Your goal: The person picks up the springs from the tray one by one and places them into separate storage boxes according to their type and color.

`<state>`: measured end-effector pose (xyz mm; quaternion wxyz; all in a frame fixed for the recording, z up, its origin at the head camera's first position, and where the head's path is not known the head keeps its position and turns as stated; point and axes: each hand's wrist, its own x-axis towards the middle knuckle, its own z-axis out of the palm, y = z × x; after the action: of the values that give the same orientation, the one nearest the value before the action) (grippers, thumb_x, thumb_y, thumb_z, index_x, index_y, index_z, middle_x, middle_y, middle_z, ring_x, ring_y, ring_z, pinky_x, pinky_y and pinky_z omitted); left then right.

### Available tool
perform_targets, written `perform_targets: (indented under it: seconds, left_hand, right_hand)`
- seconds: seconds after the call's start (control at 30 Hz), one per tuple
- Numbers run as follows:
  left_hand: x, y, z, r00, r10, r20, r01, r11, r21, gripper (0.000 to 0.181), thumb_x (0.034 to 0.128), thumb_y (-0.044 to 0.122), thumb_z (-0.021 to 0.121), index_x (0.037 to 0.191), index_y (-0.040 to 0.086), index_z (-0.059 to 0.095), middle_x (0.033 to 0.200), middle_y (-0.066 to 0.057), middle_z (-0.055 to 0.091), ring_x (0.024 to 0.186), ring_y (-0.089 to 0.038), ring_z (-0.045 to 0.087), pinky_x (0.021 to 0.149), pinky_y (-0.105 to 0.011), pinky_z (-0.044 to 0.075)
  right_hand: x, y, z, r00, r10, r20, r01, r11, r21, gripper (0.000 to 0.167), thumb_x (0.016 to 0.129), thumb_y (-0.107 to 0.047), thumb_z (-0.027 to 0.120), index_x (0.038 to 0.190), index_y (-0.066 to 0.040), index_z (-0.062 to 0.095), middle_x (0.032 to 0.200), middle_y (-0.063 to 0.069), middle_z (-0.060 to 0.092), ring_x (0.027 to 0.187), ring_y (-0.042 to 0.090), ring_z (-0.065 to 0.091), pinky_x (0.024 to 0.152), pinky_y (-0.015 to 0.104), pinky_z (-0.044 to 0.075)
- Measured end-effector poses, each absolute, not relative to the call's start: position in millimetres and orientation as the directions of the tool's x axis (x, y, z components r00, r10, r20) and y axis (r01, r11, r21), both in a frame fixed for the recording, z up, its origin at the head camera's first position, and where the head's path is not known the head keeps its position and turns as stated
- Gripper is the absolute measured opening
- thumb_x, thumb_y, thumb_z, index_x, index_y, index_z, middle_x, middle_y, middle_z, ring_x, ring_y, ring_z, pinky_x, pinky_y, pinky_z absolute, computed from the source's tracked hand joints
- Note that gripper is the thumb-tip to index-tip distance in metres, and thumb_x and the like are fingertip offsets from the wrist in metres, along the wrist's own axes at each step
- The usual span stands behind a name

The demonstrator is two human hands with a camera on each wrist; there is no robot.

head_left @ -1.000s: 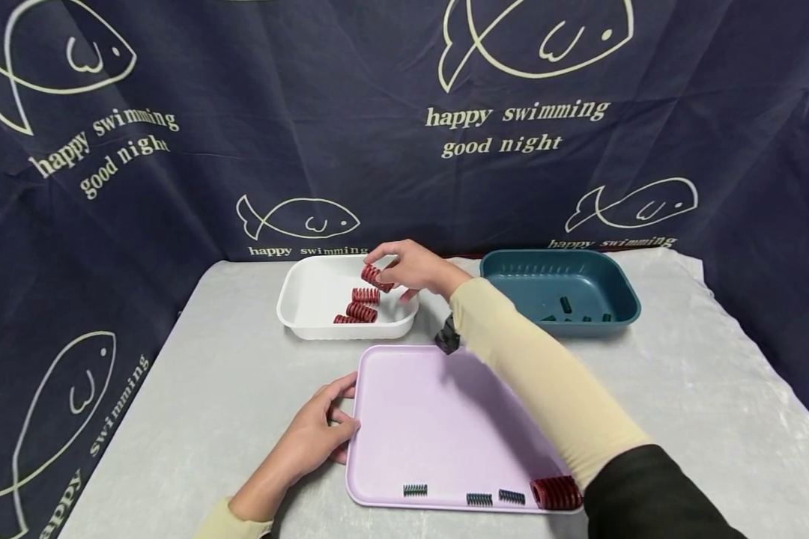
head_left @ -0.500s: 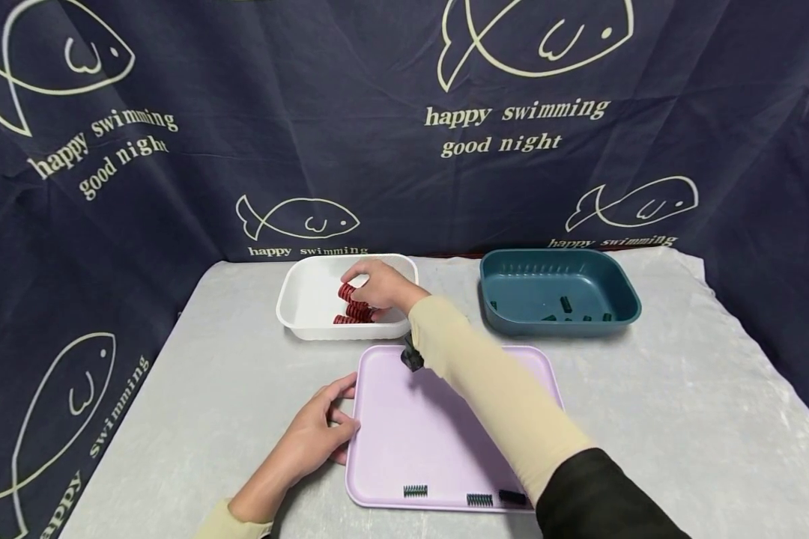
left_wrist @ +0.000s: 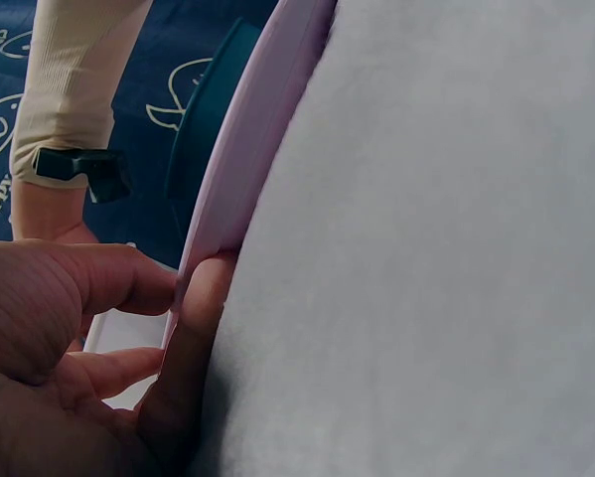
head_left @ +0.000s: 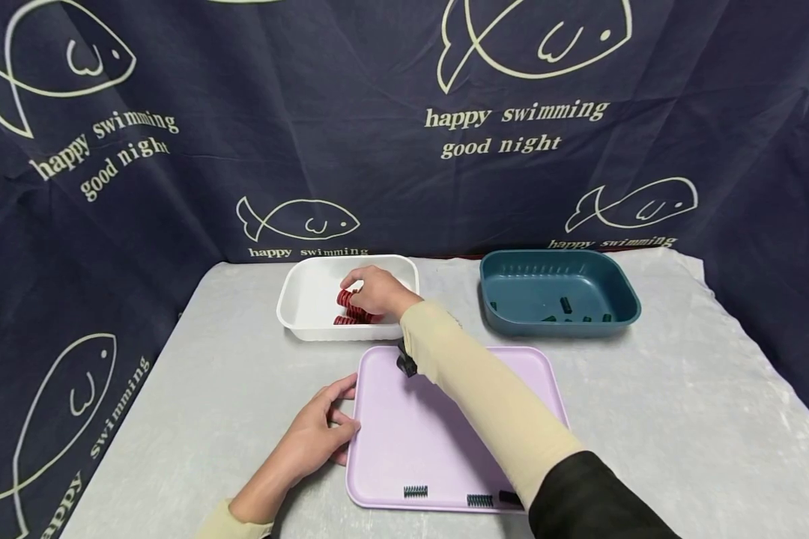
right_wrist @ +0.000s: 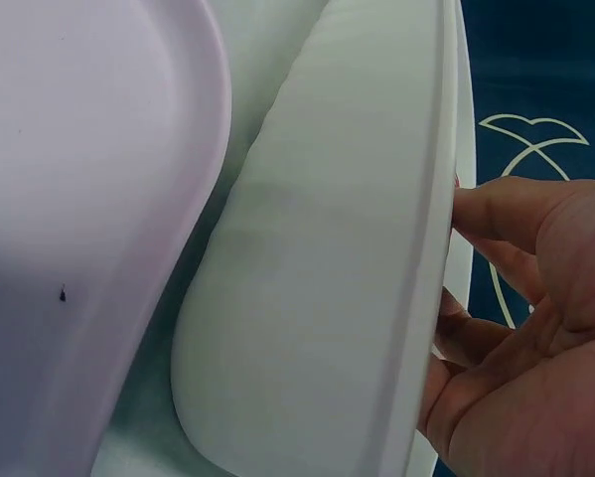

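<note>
My right hand [head_left: 377, 290] is inside the white plastic tub [head_left: 297, 330], pinching a red coil spring [head_left: 344, 298] between thumb and fingers. More red springs [head_left: 345, 320] lie below it, partly covered by the hand. In the right wrist view the tub's wall [right_wrist: 317, 248] hides the fingertips and the spring. My left hand [head_left: 313, 434] holds the left rim of the lilac tray [head_left: 404, 434]. The left wrist view shows its fingers [left_wrist: 200, 298] pinching that rim. Along the tray's near edge lie small dark green springs [head_left: 415, 491], one partly behind the right sleeve.
A teal tub [head_left: 559, 327] with several small green springs [head_left: 565, 305] stands at the back right. The grey cloth-covered table [head_left: 688, 419] carries everything. A navy curtain [head_left: 377, 165] with fish drawings hangs behind. My right forearm [head_left: 492, 404] crosses over the tray.
My right hand has moved left and lower into the white tub with the red spring, slowing over the last half second. The left hand stays at the tray's rim.
</note>
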<state>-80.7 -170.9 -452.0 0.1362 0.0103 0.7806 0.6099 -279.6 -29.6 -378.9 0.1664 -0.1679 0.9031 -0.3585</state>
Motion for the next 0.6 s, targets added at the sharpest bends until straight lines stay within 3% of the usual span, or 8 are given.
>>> perform_targets:
  seconds: [0.27,0.43,0.6]
  left_hand:
    - [-81.2,-169.7,-452.0,-0.963,0.173,-0.206,-0.156,0.266,0.951,0.072,0.0879,-0.009,0.068,0.154,0.006,0.044,0.139,-0.014,0.051,0.077,-0.023,0.063,0.045,-0.042,0.059]
    - [-80.7,-169.0,-451.3,-0.964,0.166,-0.208,-0.157,0.273,0.949,0.072,0.0875,-0.008,0.069,0.154,0.006,0.045,0.139,-0.013,0.052,0.077,-0.023,0.063,0.045,-0.043,0.059]
    - [-80.9,-169.8,-451.7,-0.963,0.169,-0.211,-0.160,0.272,0.949,0.072,0.0873,-0.008,0.069,0.154,0.007,0.045,0.140,-0.013,0.052,0.081,-0.023,0.063,0.045,-0.043,0.059]
  right_hand:
    - [-277.8,-17.3,-369.5,-0.878,-0.453,-0.152,-0.230,0.680,-0.696,0.036,0.098,-0.013,0.069,0.133,-0.013,0.068,0.119,0.011,0.067,0.072,0.019,0.066,0.067,0.033,0.061]
    - [-277.3,0.7,-354.3,-0.865,-0.477,-0.154,-0.218,0.636,-0.740,0.039,0.098,-0.013,0.070,0.137,-0.014,0.065,0.118,0.014,0.069,0.087,0.034,0.071,0.073,0.045,0.063]
    - [-278.3,23.4,-340.0,-0.857,-0.497,-0.135,-0.217,0.587,-0.780,0.036,0.099,-0.013,0.069,0.134,-0.016,0.067,0.120,0.013,0.071,0.094,0.029,0.070,0.073,0.049,0.063]
